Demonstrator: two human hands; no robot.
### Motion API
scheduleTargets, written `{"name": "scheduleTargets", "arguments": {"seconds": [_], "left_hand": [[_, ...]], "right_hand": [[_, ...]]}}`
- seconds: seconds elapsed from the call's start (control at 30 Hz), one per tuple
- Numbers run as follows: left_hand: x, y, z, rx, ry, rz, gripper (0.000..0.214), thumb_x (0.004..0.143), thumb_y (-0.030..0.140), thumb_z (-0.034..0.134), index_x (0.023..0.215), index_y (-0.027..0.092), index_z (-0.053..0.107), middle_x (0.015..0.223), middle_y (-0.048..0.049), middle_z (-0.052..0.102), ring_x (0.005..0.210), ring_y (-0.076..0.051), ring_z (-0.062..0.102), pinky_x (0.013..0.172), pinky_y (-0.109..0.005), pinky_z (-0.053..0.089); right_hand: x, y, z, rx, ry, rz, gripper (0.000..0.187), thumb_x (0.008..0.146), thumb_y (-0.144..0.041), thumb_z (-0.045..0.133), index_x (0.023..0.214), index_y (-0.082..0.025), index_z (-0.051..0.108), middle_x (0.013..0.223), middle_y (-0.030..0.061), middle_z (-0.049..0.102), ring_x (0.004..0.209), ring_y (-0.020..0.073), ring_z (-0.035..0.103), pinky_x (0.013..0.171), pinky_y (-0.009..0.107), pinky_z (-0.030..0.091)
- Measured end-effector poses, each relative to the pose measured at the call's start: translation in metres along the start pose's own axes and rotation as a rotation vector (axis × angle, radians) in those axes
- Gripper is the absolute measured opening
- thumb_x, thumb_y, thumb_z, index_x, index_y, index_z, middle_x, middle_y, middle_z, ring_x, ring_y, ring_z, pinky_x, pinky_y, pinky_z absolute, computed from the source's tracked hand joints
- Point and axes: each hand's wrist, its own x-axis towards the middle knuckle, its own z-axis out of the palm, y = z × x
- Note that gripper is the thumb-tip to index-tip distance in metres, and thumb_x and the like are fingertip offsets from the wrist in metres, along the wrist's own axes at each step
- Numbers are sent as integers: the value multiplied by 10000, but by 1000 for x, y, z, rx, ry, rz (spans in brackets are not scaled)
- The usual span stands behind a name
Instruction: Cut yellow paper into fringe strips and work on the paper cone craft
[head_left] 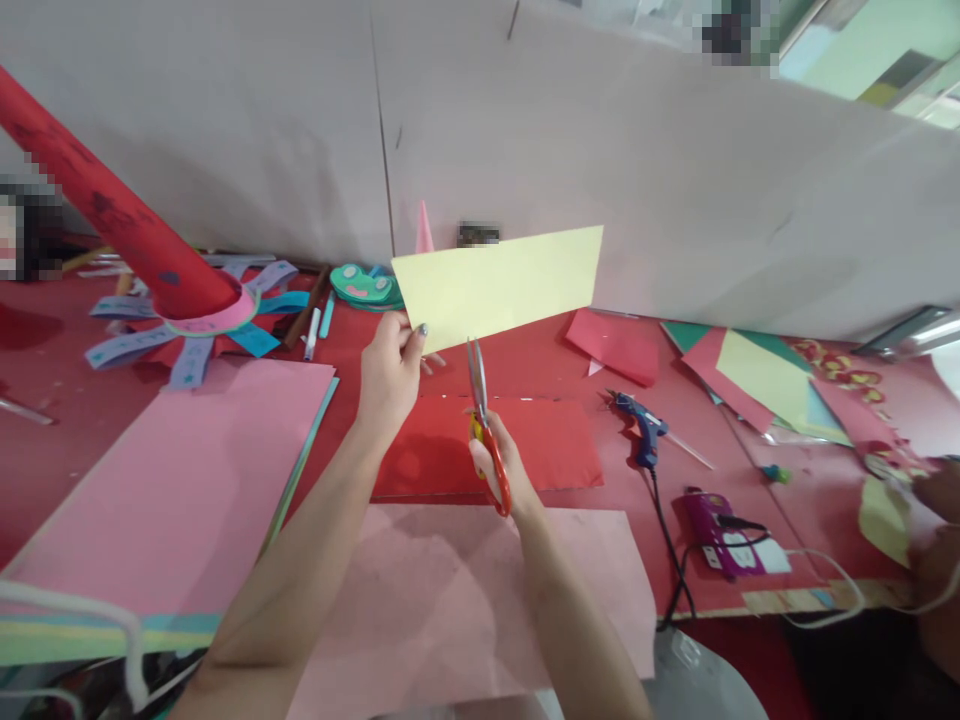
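Observation:
My left hand (391, 372) pinches the lower left corner of a pale yellow paper strip (510, 285), holding it up above the table. Red-handled scissors (491, 455) are in my right hand (504, 462), blades pointing up just below the strip's bottom edge. The blades look nearly together, and whether they touch the paper I cannot tell. Under my hands lies a bright red paper rectangle (555, 440). In front of it, nearer to me, a large pink sheet (585, 570) reaches over the table's edge.
Left, a red paper cone (165, 240) stands behind stacked coloured sheets (195, 460). A glue gun (641, 425) and a purple power strip (720, 535) with cables lie right. Paper pieces (765, 380) are beyond them. Another person's hand (937, 490) is at the far right. A wall (300, 130) rises behind.

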Motion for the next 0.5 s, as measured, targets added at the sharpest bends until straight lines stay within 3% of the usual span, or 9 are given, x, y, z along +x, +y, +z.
{"name": "scheduleTargets", "arguments": {"seconds": [0.2,0.5], "left_hand": [[-7,11,-3,124,101,96,118,892,316,454,842,220,409,673,23,647,621,-117,640,593,-185,445],[-11,11,-1,168,277,216,190,899,395,449,856,209,452,790,-1,637,716,-123,642,620,-195,465]], "right_hand": [[-2,-6,0,-167,-54,-84,345,771,-414,613,1050,-230,525,689,-48,339,604,104,311,587,246,297],[-1,-8,2,-172,-39,-58,378,744,-434,627,1037,-212,537,674,-50,365,588,100,324,570,235,313]]}}
